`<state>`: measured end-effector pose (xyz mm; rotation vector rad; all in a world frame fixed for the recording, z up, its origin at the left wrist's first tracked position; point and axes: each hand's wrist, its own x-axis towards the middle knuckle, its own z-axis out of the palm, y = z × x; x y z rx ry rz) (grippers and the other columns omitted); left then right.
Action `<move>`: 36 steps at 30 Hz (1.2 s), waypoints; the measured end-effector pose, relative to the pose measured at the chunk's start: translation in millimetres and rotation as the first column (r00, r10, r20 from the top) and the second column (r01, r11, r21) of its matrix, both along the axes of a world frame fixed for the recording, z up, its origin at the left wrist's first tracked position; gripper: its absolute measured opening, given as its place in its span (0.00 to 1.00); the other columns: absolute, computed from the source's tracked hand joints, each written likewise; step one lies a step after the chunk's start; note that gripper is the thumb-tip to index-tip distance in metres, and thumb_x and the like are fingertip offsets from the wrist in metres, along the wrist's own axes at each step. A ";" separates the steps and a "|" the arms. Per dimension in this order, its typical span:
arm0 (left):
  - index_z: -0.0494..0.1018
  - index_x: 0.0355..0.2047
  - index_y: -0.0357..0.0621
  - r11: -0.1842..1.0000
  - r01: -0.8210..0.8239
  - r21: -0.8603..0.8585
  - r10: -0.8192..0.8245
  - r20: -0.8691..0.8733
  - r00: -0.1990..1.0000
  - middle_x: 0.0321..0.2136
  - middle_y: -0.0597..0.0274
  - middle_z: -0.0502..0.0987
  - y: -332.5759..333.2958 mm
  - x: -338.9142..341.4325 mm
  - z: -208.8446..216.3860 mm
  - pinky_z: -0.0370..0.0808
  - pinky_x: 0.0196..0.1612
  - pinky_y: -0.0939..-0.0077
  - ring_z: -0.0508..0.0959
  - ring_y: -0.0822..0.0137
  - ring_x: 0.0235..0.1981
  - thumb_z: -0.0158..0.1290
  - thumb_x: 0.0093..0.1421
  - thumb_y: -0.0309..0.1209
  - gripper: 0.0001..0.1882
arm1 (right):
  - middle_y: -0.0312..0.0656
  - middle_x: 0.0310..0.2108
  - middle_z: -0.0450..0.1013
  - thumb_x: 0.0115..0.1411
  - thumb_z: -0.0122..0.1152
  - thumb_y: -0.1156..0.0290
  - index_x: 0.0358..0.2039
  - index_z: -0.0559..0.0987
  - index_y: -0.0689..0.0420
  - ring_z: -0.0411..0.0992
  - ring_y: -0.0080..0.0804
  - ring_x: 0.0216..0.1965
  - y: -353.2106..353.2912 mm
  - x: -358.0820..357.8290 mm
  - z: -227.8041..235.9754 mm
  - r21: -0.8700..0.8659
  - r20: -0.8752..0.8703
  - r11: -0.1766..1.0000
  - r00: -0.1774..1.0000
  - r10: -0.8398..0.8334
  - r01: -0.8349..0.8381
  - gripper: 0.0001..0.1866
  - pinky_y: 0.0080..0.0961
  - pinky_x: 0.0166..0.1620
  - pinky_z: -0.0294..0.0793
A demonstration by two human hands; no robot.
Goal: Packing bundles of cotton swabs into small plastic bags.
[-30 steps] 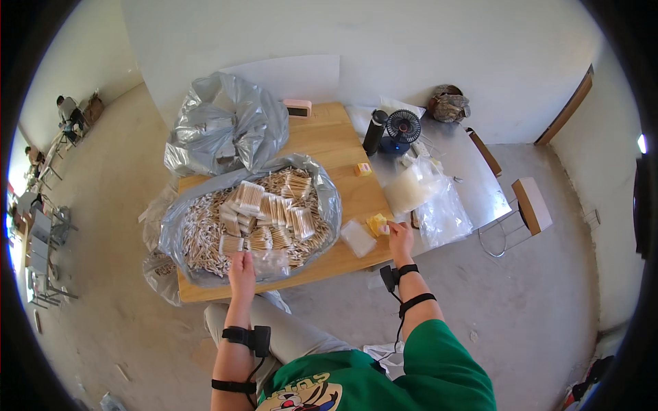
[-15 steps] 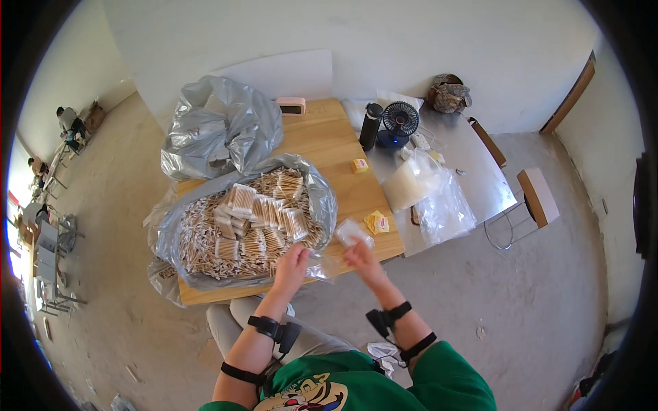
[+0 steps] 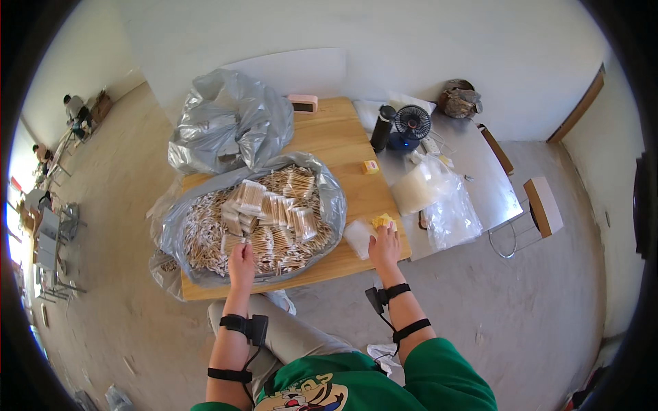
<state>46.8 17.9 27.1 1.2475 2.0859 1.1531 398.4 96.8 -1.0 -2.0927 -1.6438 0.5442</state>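
Observation:
My left hand (image 3: 241, 266) is over the near side of a large grey plastic-lined heap of loose cotton swabs (image 3: 205, 229). Its fingers are pinched together at the edge of a swab bundle; what they hold, if anything, is hidden. Several clear-wrapped bundles of swabs (image 3: 250, 197) lie on top of the heap. My right hand (image 3: 385, 252) reaches to the table's right edge with fingers stretched out, its fingertips at a small pile of yellow cards (image 3: 384, 220). Beside it lies a stack of clear plastic bags (image 3: 358, 238).
A bulging grey plastic bag (image 3: 233, 123) stands behind the heap on the wooden table (image 3: 329, 137). A small yellow box (image 3: 370, 167) sits further back. On the metal table to the right are a black fan (image 3: 412, 123), a dark bottle (image 3: 382, 129) and clear plastic packaging (image 3: 449, 212).
My left hand has moved left from the heap's near right edge, and the clear bag beside it no longer shows. My right hand has moved right, onto the yellow cards.

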 end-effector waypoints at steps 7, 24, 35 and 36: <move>0.69 0.37 0.39 0.988 -0.151 0.017 0.143 -0.445 0.884 0.38 0.48 0.71 2.3 -39.3 -9.3 0.67 0.44 0.59 0.69 0.48 0.43 0.56 0.50 0.32 0.16 | 0.50 0.61 0.54 0.57 0.50 0.58 0.58 0.62 0.55 0.48 0.48 0.63 1.5 -25.7 -10.7 0.199 0.410 0.856 0.834 0.369 -0.476 0.29 0.49 0.62 0.45; 0.58 0.52 0.44 0.975 -0.219 0.031 0.220 -0.218 0.951 0.43 0.52 0.68 8.3 -50.6 -2.1 0.65 0.48 0.61 0.68 0.54 0.46 0.60 0.45 0.34 0.34 | 0.48 0.44 0.69 0.52 0.56 0.75 0.47 0.70 0.59 0.65 0.46 0.48 0.1 -32.5 -22.9 0.427 0.232 0.826 0.928 0.292 -0.367 0.19 0.36 0.53 0.63; 0.64 0.47 0.35 0.972 -0.069 0.225 -0.224 0.974 0.022 0.42 0.53 0.73 -12.5 -11.4 31.6 0.72 0.45 0.68 0.75 0.61 0.39 0.40 0.61 0.42 0.23 | 0.42 0.35 0.72 0.59 0.54 0.71 0.46 0.70 0.61 0.72 0.29 0.35 -55.3 -204.3 65.6 0.389 -0.555 0.806 0.585 0.592 -0.446 0.14 0.24 0.35 0.71; 0.66 0.46 0.37 0.968 -0.036 0.249 -0.249 0.968 0.015 0.38 0.56 0.75 -15.6 -8.4 32.1 0.74 0.43 0.69 0.76 0.62 0.36 0.41 0.62 0.41 0.20 | 0.42 0.36 0.71 0.58 0.55 0.73 0.48 0.68 0.61 0.72 0.28 0.35 -56.9 -216.7 66.7 0.363 -0.708 0.839 0.466 0.531 -0.405 0.17 0.23 0.36 0.71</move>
